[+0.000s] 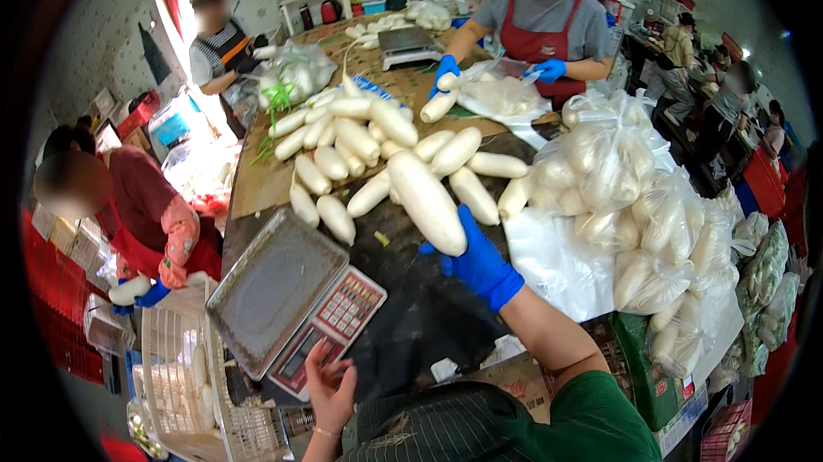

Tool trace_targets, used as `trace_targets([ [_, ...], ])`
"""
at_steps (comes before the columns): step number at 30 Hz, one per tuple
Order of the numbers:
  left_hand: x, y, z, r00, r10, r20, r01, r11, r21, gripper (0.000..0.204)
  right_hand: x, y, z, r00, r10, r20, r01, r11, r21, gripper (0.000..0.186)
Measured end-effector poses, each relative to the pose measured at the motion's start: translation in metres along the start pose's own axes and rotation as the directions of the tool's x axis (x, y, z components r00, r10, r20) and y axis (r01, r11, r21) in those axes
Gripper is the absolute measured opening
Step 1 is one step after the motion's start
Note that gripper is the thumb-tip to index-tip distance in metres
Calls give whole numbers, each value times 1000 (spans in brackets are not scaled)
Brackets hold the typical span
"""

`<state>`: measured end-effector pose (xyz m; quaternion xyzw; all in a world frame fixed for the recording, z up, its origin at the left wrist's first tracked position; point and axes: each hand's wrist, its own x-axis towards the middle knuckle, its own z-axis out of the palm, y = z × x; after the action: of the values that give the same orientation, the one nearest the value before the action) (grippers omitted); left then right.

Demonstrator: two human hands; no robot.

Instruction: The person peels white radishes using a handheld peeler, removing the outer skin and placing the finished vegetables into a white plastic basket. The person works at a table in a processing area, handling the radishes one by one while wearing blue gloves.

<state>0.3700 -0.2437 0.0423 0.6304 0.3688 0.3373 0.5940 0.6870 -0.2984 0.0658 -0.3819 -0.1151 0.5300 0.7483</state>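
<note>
My right hand (483, 261), in a blue glove, grips the near end of a large white radish (426, 203) above the table. Its far end points toward a pile of white radishes (353, 138) in the middle. My bare left hand (329, 387) is empty with its fingers apart, beside the keypad of a digital scale (350, 303). The scale's metal pan (279, 291) carries nothing. Right of my glove lie flat white plastic bags (561, 261).
Bagged radishes (613, 171) are heaped on the right. A white plastic crate (176, 368) stands at the lower left. Across the table, a person in a red apron (549, 42) handles a radish and a bag near another scale (407, 45). Two more people work on the left.
</note>
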Motion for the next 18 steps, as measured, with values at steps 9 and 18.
trace_targets([
  [9,20,-13,-3,991,4,-131,1,999,38,43,106,-100,-99,744,-646,-172,504,711,-490,56],
  [18,52,-21,13,984,-116,-134,124,991,50,32,192,-112,-163,480,-858,-184,585,470,-661,64],
])
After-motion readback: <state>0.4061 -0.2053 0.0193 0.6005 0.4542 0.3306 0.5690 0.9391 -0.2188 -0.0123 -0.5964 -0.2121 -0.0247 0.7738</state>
